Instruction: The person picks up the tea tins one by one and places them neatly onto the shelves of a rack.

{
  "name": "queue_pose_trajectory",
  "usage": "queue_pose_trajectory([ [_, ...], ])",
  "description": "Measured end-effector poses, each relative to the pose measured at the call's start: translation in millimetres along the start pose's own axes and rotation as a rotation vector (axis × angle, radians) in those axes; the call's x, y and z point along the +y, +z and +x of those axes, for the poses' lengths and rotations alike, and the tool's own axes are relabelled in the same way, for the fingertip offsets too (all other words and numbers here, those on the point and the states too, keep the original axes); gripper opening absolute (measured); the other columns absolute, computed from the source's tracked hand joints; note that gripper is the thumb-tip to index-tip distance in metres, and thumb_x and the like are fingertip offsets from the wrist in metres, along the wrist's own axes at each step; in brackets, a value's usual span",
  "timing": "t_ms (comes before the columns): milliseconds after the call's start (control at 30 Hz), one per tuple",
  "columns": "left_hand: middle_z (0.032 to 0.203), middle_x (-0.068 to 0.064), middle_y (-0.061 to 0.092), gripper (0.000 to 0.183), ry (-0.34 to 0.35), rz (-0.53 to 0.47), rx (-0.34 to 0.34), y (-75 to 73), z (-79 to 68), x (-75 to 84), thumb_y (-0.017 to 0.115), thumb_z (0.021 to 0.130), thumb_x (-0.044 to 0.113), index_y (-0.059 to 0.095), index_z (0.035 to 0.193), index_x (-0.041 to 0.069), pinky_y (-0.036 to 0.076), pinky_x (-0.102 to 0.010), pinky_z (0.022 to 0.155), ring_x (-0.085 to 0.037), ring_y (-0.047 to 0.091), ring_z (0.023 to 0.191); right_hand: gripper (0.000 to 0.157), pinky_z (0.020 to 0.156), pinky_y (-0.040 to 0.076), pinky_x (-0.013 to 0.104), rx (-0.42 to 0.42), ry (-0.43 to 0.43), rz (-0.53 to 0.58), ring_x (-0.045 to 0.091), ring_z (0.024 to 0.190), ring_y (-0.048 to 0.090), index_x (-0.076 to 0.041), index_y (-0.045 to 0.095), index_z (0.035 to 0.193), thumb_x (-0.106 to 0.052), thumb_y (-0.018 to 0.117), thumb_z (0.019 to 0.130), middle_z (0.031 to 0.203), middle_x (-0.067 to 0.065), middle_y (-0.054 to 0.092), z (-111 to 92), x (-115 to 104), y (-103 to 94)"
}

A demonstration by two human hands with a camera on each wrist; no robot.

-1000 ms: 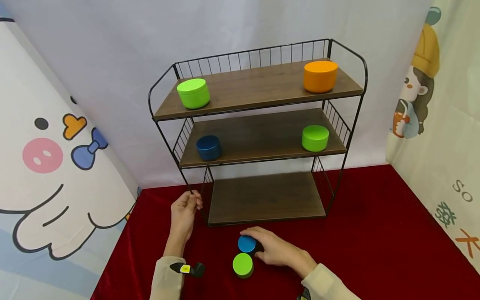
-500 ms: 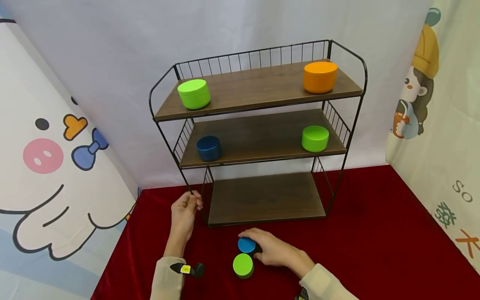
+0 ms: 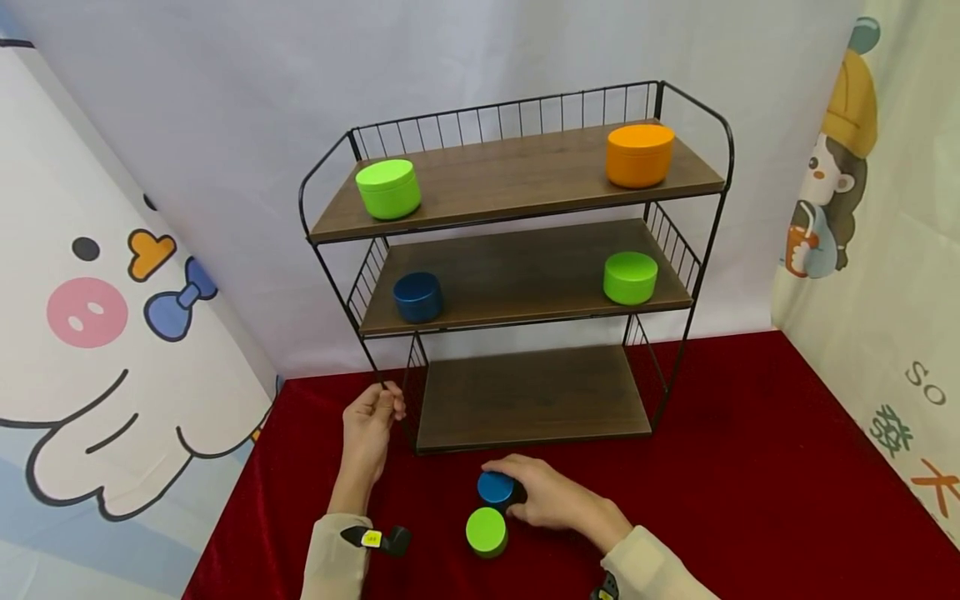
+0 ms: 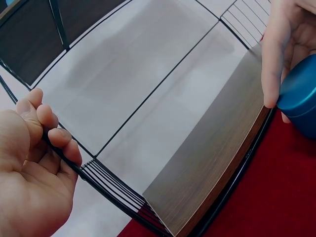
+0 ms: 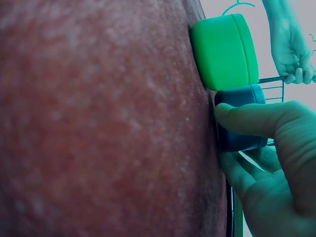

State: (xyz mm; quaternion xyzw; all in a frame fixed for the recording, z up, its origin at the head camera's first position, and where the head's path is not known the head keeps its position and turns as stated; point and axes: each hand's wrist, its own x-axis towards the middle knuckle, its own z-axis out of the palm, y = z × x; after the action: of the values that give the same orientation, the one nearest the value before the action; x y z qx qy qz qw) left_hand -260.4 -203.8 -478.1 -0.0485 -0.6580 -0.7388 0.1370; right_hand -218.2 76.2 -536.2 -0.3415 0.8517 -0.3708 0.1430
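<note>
My left hand (image 3: 367, 425) grips the front left post of a three-tier rack (image 3: 532, 404), fingers curled round the thin black metal (image 4: 111, 200). On the red cloth in front of the rack stands a small round blue tin (image 3: 496, 487), with a lid. Thumb and fingers of my right hand (image 3: 555, 496) hold that tin from its right side; in the right wrist view the thumb lies across its wall (image 5: 242, 139). A lidded green tin (image 3: 487, 532) stands close beside it, nearer to me.
On the top tier are a green tin (image 3: 388, 190) at left and an orange one (image 3: 640, 156) at right. The middle tier carries a dark blue tin (image 3: 418, 297) and another green tin (image 3: 630, 278). Printed curtains (image 3: 900, 292) hang at both sides.
The blue tin and my right fingers have shifted very slightly away from the near green tin. My left hand stays on the post.
</note>
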Motion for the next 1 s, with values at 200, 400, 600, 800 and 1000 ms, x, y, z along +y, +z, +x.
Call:
queue_pose_trajectory([
  [200,0.077,0.001,0.058,0.038,0.009,-0.004,0.000,0.1,-0.1,-0.6,0.048,0.107,0.016,0.051,0.106,-0.021,0.048,-0.020,0.070,-0.010,0.054,0.075,0.062,0.105,0.053,0.041,0.021,-0.004,-0.004,0.026,0.127,0.059,-0.011,0.052,0.149,-0.006,0.076,0.092,0.142,0.009,0.058,-1,2,-3.0],
  [400,0.076,0.001,0.059,0.030,0.016,-0.022,0.003,0.1,0.8,-1.5,0.049,0.106,0.017,0.058,0.098,-0.010,0.049,-0.021,0.069,-0.010,0.055,0.074,0.064,0.104,0.054,0.042,0.048,0.008,0.005,0.028,0.127,0.059,-0.010,0.052,0.149,-0.009,0.078,0.091,0.143,0.011,0.058,-2,3,-7.2],
  [600,0.076,0.001,0.059,0.037,0.012,-0.009,0.007,-0.2,0.3,-0.8,0.048,0.106,0.017,0.053,0.104,-0.019,0.049,-0.021,0.069,-0.010,0.055,0.075,0.065,0.101,0.055,0.043,0.063,0.010,-0.001,0.028,0.124,0.061,-0.009,0.051,0.149,-0.010,0.078,0.090,0.142,0.012,0.057,-2,4,-10.4],
  [800,0.076,0.002,0.059,0.037,-0.002,-0.001,0.015,0.0,-0.2,0.0,0.048,0.107,0.016,0.052,0.107,-0.022,0.049,-0.022,0.070,-0.009,0.055,0.075,0.065,0.100,0.056,0.044,0.088,-0.001,0.014,0.030,0.123,0.062,-0.008,0.050,0.149,-0.010,0.079,0.090,0.142,0.014,0.057,-2,5,-13.0],
  [1000,0.077,0.002,0.059,0.038,0.010,-0.007,0.018,1.1,-0.5,0.2,0.048,0.106,0.016,0.051,0.106,-0.022,0.050,-0.022,0.070,-0.009,0.055,0.075,0.065,0.103,0.054,0.049,0.113,-0.008,0.018,0.032,0.126,0.061,-0.007,0.051,0.149,-0.011,0.079,0.091,0.144,0.015,0.057,-2,7,-16.6],
])
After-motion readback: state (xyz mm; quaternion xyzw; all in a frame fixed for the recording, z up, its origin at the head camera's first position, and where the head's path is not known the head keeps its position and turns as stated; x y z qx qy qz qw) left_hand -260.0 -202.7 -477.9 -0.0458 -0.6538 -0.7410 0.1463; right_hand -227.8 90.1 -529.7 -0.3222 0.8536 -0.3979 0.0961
